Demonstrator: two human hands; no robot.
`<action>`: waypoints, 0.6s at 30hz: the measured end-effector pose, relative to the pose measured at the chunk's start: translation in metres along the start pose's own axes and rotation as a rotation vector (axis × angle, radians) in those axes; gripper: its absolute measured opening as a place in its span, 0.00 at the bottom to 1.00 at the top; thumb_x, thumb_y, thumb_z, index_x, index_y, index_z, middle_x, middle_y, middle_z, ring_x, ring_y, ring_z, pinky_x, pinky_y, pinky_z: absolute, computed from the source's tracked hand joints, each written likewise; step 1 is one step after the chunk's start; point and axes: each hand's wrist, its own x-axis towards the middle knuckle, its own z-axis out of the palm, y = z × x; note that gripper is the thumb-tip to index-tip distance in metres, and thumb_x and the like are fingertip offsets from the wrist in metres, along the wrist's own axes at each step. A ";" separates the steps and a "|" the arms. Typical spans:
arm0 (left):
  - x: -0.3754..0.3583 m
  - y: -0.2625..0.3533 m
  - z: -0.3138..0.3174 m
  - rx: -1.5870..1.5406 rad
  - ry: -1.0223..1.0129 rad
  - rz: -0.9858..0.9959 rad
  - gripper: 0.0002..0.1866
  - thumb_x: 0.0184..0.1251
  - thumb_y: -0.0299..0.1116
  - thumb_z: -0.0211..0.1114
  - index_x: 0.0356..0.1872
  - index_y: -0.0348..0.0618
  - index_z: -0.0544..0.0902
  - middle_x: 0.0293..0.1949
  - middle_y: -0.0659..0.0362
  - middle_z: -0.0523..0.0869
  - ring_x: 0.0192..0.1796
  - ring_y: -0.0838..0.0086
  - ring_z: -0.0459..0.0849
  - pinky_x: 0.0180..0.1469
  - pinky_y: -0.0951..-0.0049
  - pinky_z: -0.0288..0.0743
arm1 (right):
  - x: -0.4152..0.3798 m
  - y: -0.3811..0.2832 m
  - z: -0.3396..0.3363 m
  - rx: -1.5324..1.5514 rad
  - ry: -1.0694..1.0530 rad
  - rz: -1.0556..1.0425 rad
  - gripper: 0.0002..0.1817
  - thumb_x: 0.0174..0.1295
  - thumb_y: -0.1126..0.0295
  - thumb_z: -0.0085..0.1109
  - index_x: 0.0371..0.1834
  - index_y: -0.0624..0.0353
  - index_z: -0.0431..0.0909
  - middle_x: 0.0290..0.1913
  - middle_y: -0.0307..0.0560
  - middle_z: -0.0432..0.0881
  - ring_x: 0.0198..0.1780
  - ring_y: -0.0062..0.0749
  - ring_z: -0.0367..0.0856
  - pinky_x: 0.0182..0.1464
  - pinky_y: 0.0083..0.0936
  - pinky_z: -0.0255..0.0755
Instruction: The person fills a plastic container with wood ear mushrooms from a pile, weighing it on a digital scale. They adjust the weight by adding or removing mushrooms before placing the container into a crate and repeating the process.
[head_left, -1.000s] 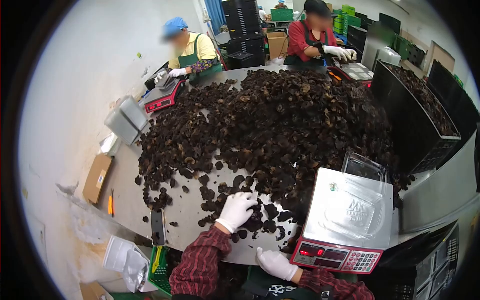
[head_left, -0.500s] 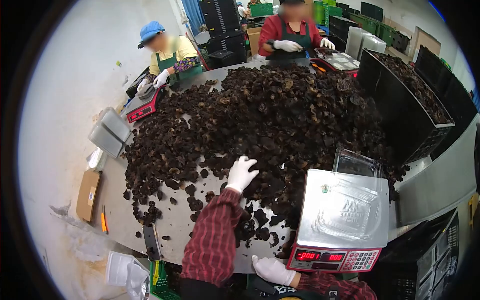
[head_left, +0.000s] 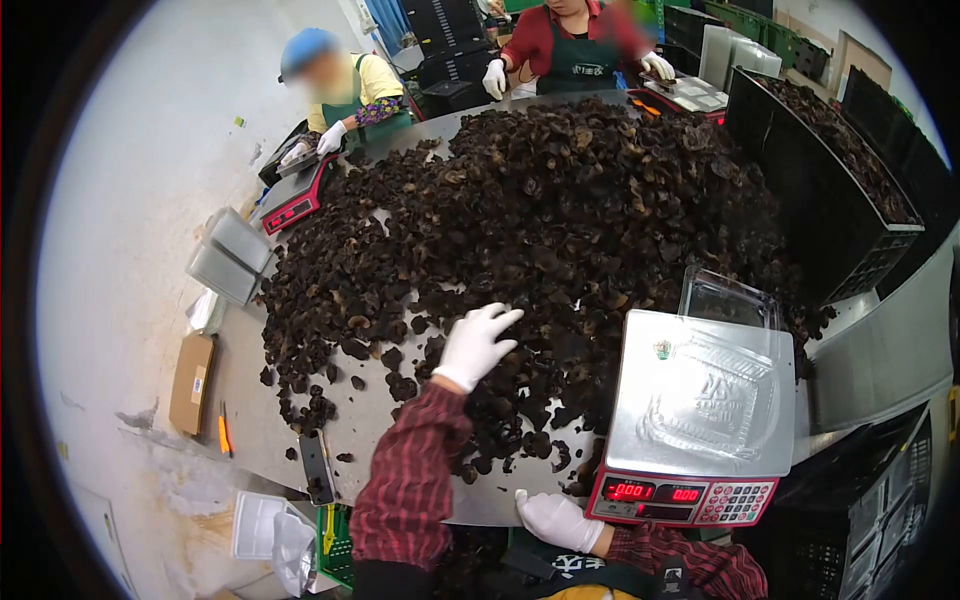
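Note:
My left hand [head_left: 478, 347], in a white glove, reaches over the pile of dark, dried, curled pieces [head_left: 560, 220], which look like black fungus. Its fingers are spread, with nothing visible in them. At the near table edge rests my right hand [head_left: 558, 521], also gloved, with its thumb sticking out; its other fingers are tucked out of sight. Just right of it stands a red scale [head_left: 690, 500] with a silver pan [head_left: 630, 430], its display lit. A clear plastic tray [head_left: 710, 400] lies on the pan. Another clear tray [head_left: 730, 295] sits behind the scale.
Two co-workers [head_left: 385, 100] [head_left: 570, 50] stand across the metal table [head_left: 370, 440], each beside a scale. A large black crate [head_left: 800, 190] borders the right side. A phone [head_left: 316, 468], a cardboard box [head_left: 191, 384] and an orange-handled tool [head_left: 224, 432] lie at left.
The view has shifted slightly. My left hand has drawn back a little to the left over the pile. The red-sleeved co-worker's one hand has moved out to the left, down beside the table.

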 end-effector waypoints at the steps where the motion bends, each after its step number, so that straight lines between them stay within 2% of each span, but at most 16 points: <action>1: 0.008 0.005 0.013 0.011 -0.019 0.025 0.26 0.53 0.35 0.70 0.57 0.52 0.80 0.53 0.53 0.81 0.54 0.56 0.78 0.56 0.61 0.74 | -0.001 0.000 0.000 -0.003 -0.001 -0.004 0.16 0.61 0.71 0.50 0.49 0.70 0.73 0.16 0.42 0.68 0.16 0.34 0.72 0.16 0.31 0.66; 3: 0.015 0.012 0.046 0.090 -0.119 -0.027 0.22 0.53 0.33 0.69 0.52 0.49 0.81 0.44 0.54 0.83 0.48 0.56 0.79 0.52 0.60 0.76 | 0.000 -0.001 -0.002 -0.036 -0.005 0.001 0.16 0.61 0.70 0.51 0.49 0.69 0.73 0.17 0.42 0.69 0.17 0.34 0.73 0.17 0.31 0.66; 4: 0.016 0.018 0.060 0.178 -0.035 -0.004 0.17 0.52 0.31 0.67 0.46 0.47 0.82 0.36 0.55 0.83 0.43 0.57 0.80 0.48 0.59 0.76 | 0.002 -0.002 -0.005 -0.036 -0.006 -0.008 0.16 0.61 0.70 0.51 0.49 0.69 0.73 0.17 0.42 0.69 0.17 0.34 0.73 0.17 0.31 0.66; 5: 0.015 0.025 0.065 0.168 -0.066 -0.030 0.13 0.51 0.29 0.65 0.41 0.47 0.83 0.33 0.56 0.84 0.41 0.58 0.80 0.47 0.59 0.76 | 0.004 -0.002 -0.010 -0.023 -0.013 -0.008 0.14 0.62 0.71 0.51 0.47 0.70 0.72 0.17 0.42 0.69 0.17 0.33 0.73 0.18 0.30 0.67; 9: -0.013 0.052 0.043 0.040 -0.179 0.150 0.13 0.52 0.27 0.63 0.40 0.49 0.85 0.34 0.58 0.86 0.41 0.59 0.81 0.45 0.58 0.75 | 0.003 -0.002 -0.012 -0.004 -0.025 -0.014 0.12 0.63 0.72 0.51 0.45 0.70 0.72 0.18 0.41 0.69 0.18 0.33 0.74 0.18 0.30 0.68; 11: -0.018 0.056 0.023 0.007 -0.186 0.139 0.13 0.52 0.25 0.61 0.40 0.48 0.85 0.35 0.57 0.86 0.44 0.59 0.81 0.48 0.60 0.76 | 0.005 -0.003 -0.013 0.001 -0.029 -0.008 0.12 0.62 0.72 0.51 0.46 0.70 0.72 0.18 0.41 0.68 0.18 0.33 0.73 0.18 0.30 0.68; 13: -0.009 0.044 0.010 -0.299 -0.010 0.176 0.14 0.50 0.22 0.59 0.39 0.45 0.84 0.37 0.55 0.86 0.48 0.58 0.81 0.53 0.62 0.75 | 0.005 -0.002 -0.011 -0.003 -0.031 0.004 0.13 0.62 0.72 0.51 0.46 0.70 0.72 0.18 0.41 0.68 0.18 0.33 0.73 0.18 0.30 0.68; 14: 0.000 0.034 0.004 -0.328 0.001 0.154 0.15 0.49 0.20 0.57 0.39 0.43 0.83 0.42 0.53 0.85 0.52 0.57 0.80 0.56 0.63 0.74 | 0.004 -0.002 -0.007 -0.006 -0.020 0.006 0.14 0.62 0.71 0.50 0.47 0.69 0.72 0.17 0.42 0.69 0.17 0.34 0.73 0.18 0.31 0.67; 15: 0.012 0.020 0.008 -0.301 0.133 0.165 0.13 0.46 0.21 0.57 0.35 0.43 0.83 0.45 0.52 0.84 0.50 0.55 0.81 0.53 0.61 0.76 | 0.003 -0.001 -0.005 -0.010 -0.009 0.008 0.16 0.61 0.70 0.50 0.49 0.69 0.73 0.16 0.42 0.69 0.16 0.34 0.73 0.17 0.32 0.67; 16: 0.021 0.010 0.006 -0.279 0.134 0.042 0.14 0.46 0.21 0.57 0.35 0.44 0.84 0.51 0.51 0.82 0.53 0.55 0.80 0.57 0.62 0.75 | 0.003 -0.001 -0.006 -0.014 -0.009 0.010 0.16 0.61 0.70 0.50 0.49 0.69 0.73 0.16 0.42 0.69 0.16 0.34 0.73 0.17 0.32 0.67; 17: 0.034 -0.012 0.018 -0.225 0.211 0.027 0.15 0.46 0.21 0.57 0.37 0.45 0.84 0.57 0.49 0.79 0.58 0.53 0.77 0.61 0.62 0.73 | 0.003 -0.002 -0.009 -0.035 -0.005 0.002 0.16 0.61 0.70 0.50 0.49 0.69 0.73 0.16 0.42 0.69 0.16 0.34 0.73 0.17 0.32 0.67; 18: 0.049 -0.019 0.019 -0.216 0.196 -0.029 0.14 0.49 0.22 0.56 0.37 0.45 0.85 0.62 0.47 0.76 0.63 0.52 0.74 0.64 0.62 0.70 | 0.004 -0.002 -0.010 -0.054 -0.003 -0.008 0.16 0.61 0.70 0.50 0.49 0.68 0.73 0.16 0.41 0.69 0.16 0.34 0.73 0.17 0.31 0.67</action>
